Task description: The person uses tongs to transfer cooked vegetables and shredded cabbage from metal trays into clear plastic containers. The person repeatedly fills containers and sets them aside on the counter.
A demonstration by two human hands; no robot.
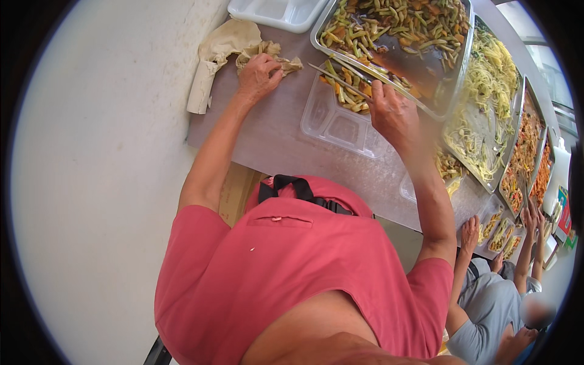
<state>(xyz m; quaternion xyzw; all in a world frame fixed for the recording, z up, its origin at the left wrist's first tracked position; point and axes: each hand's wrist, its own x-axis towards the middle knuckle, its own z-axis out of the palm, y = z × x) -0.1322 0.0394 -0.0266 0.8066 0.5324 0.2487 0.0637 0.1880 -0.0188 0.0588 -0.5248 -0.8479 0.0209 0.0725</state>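
My left hand is closed on a crumpled beige cloth at the table's far left; its fingertips are partly hidden in the folds. With my right hand I grip chopsticks, their tips pointing left over the food. Below them lies a clear plastic compartment tray. Green vegetable strips with orange pieces fill its far part, and its near compartments hold nothing. Just beyond, a large metal pan holds more of the same vegetables in brown sauce, thinned out near my right hand.
A white compartment tray stands at the far left. On the right are pans of pale shredded vegetables and reddish food. Other people's hands work by filled trays. A wall borders my left.
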